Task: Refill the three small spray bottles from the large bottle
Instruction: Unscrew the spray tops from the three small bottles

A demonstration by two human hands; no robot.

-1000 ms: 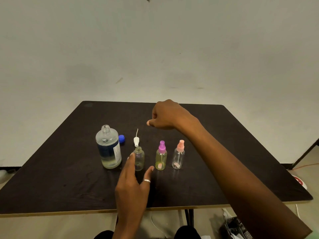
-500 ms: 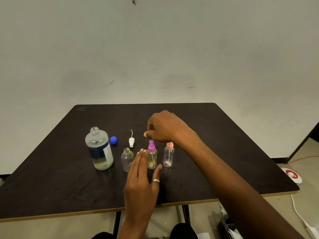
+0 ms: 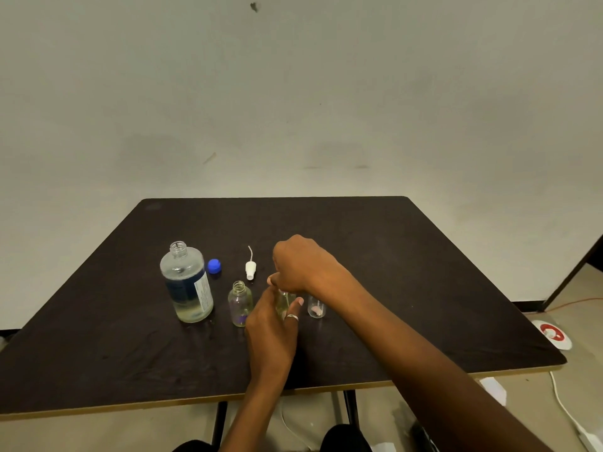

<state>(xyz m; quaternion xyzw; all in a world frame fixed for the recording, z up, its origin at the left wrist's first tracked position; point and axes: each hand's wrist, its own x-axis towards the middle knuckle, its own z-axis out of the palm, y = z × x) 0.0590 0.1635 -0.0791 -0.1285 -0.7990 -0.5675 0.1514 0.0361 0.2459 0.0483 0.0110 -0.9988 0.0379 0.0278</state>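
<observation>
Three small bottles stand in a row about midway between the desk's [image 3: 424, 288] far and near edges, right of the large bottle [image 3: 187, 285]. Your left hand [image 3: 272, 324] wraps the middle bottle [image 3: 284, 300]. Your right hand [image 3: 303, 264] curls over its top and hides the spray head, so I cannot tell whether it grips anything. Pin the body down, twist only the head, then lift straight up so the tube clears without knocking the open bottle [image 3: 240, 303] or the right-end bottle [image 3: 316, 309] just beside.
</observation>
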